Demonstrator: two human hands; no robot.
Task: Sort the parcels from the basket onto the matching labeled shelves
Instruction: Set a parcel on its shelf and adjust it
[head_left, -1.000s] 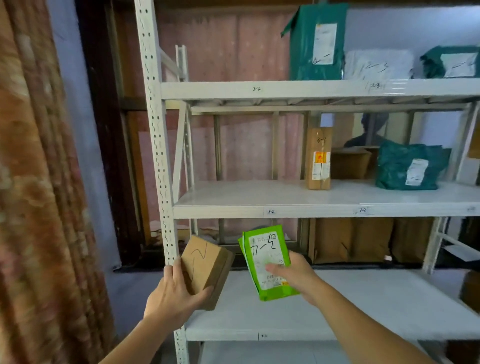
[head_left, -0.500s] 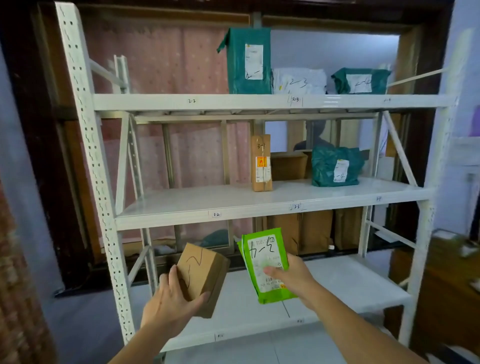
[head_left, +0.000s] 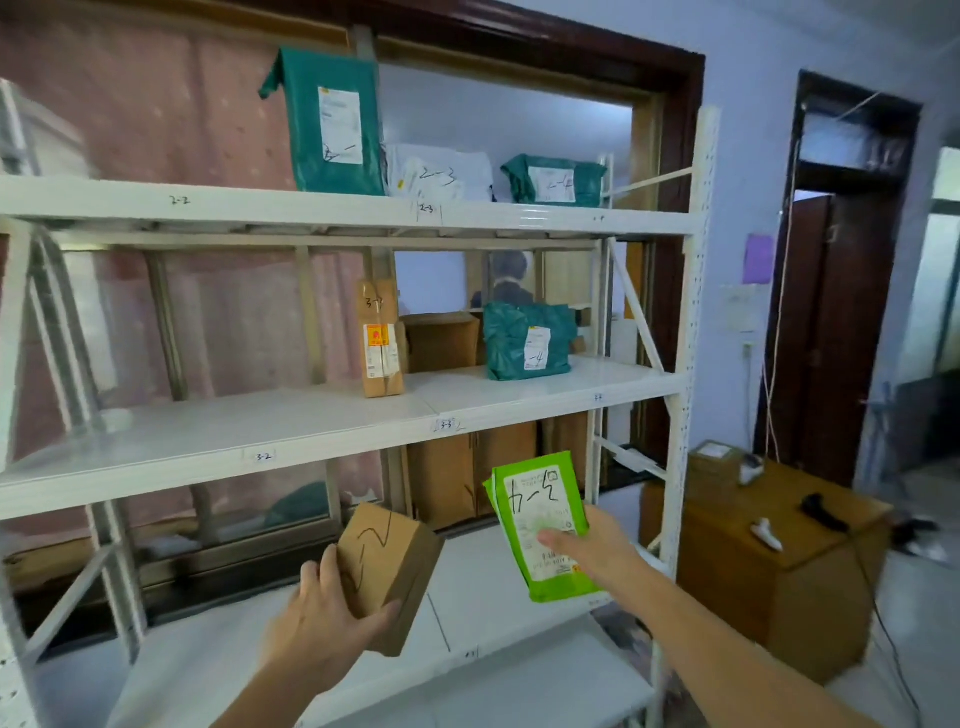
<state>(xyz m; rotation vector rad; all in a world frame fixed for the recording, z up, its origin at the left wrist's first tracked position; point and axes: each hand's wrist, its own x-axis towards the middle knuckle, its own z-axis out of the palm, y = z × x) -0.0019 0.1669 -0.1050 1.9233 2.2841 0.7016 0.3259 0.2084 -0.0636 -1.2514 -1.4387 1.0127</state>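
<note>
With the left hand (head_left: 332, 618) gripping the brown box (head_left: 387, 571) and the right hand (head_left: 597, 545) pinching the green pouch (head_left: 543, 525) at lower centre, misreading either scrawled label risks a wrong-shelf placement.

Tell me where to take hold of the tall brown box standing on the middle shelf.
Grip the tall brown box across its narrow upper half, coming from the open front. It stands upright, its left side free; another carton sits close on its right.

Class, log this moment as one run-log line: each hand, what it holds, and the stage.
left hand: grips brown box | right hand: holds green packet | stage: facing shelves, neither placed
</note>
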